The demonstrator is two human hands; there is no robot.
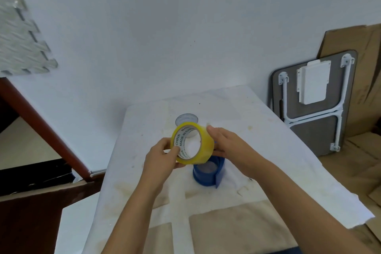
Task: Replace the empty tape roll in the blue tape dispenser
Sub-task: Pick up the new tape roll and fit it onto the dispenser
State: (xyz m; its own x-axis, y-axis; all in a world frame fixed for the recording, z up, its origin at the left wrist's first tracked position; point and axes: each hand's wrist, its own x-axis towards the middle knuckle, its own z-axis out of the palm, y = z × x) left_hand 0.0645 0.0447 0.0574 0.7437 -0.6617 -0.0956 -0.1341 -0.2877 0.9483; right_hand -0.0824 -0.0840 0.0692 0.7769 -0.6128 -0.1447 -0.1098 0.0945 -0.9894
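Observation:
A full roll of yellowish clear tape (206, 146) with a white printed core is held in the air above the table. My left hand (162, 159) grips its near rim with thumb and fingers. My right hand (226, 144) holds the roll's right side, fingertips at its top edge. Right below the roll, the blue tape dispenser (208, 173) stands on the white cloth, partly hidden by the roll. Behind the roll, an empty clear tape core (186, 118) stands on the table, its lower part hidden.
The table (268, 150) is covered by a stained white cloth. A folded grey table with white legs (313, 105) leans on cardboard (367, 68) at the right. A dark wooden board (41, 121) slants at the left. Foam mats (18, 33) lean at top left.

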